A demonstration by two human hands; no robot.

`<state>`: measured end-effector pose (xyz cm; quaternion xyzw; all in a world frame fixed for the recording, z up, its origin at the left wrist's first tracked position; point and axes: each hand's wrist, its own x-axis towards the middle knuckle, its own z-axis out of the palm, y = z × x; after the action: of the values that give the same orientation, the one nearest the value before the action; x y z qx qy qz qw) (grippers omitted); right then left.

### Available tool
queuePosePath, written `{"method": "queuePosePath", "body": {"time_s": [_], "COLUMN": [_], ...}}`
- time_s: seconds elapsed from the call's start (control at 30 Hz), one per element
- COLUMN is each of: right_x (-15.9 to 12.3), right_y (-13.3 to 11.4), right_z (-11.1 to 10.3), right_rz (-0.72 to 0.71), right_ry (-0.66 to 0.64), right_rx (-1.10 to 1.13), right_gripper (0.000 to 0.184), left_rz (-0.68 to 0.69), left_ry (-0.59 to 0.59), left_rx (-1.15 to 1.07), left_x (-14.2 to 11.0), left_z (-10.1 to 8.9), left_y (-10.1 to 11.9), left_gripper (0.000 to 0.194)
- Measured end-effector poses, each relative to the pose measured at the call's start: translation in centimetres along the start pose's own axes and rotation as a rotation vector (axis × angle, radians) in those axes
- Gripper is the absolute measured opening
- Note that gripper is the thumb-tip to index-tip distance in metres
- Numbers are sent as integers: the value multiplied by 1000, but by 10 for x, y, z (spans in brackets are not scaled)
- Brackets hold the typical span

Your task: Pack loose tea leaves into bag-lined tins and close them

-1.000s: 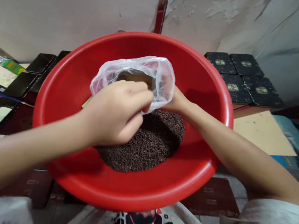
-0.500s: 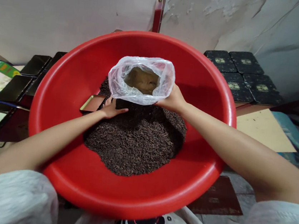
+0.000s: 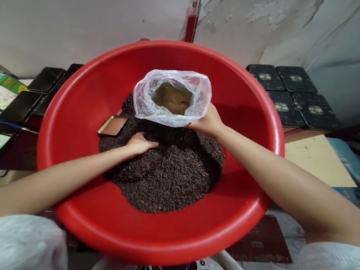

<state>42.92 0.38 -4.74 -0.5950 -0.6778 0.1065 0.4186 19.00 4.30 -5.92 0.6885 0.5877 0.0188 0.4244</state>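
Two bare hands work inside one large round red plastic basin [image 3: 83, 98], which rests on the person's lap and holds a heap of dark brown dried leaves [image 3: 168, 177]. The right hand [image 3: 208, 121] is closed on the rim of a thin clear plastic bag [image 3: 171, 97]; the bag stands upright at about 12 o'clock of the heap, its mouth wide and facing up, and it seems to line a brown box. The left hand [image 3: 140, 142] lies palm down on the heap at about 10 o'clock, with the fingers curled into the leaves; I cannot tell whether it has already a handful or only presses on them. From the left hand the mouth of the bag lies up and toward 1 o'clock, very near, so this hand is the free one closest to the opening, while the right hand only keeps the rim steady at its 4 o'clock side. A small flat golden metal tin lid [image 3: 113, 125] lies tilted on the leaves just beside the left hand, at its 10 o'clock. Outside the basin, black square tins [image 3: 288, 93] lie at 2 o'clock and more dark tins [image 3: 38, 93] at 9 o'clock.
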Motion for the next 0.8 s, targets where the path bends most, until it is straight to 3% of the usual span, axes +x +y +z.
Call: {"method": "queuePosePath", "body": {"time_s": [0.17,0.27,0.37,0.43,0.5,0.6,0.67,0.8], "right_x": [0,0,0,0,0,1,3,6], "right_y": [0,-4,-8,-8,-6,-2,1,4], "right_z": [0,-1,-2,0,2,3,0,-7], "right_rz": [13,-2,-40,-64,-70,-40,-6,46], "right_ry": [0,-25,-47,-53,-62,-32,4,-6], "right_rx": [-38,-36,-33,-41,-43,-26,-8,43], "right_gripper": [94,93,93,94,98,104,106,109], "left_rz": [-77,40,245,409,551,661,713,837], "left_ry": [-137,-169,-147,-53,127,346,352,222], "left_rx": [-311,-351,-315,-176,35,318,441,588], "left_x": [-41,-64,-75,-73,-63,-38,-20,0], "left_z": [-17,-34,-49,-54,-55,-51,-46,-39], "left_y": [26,53,82,99,110,120,122,121], "left_gripper": [24,29,33,36,43,59,64,54]}}
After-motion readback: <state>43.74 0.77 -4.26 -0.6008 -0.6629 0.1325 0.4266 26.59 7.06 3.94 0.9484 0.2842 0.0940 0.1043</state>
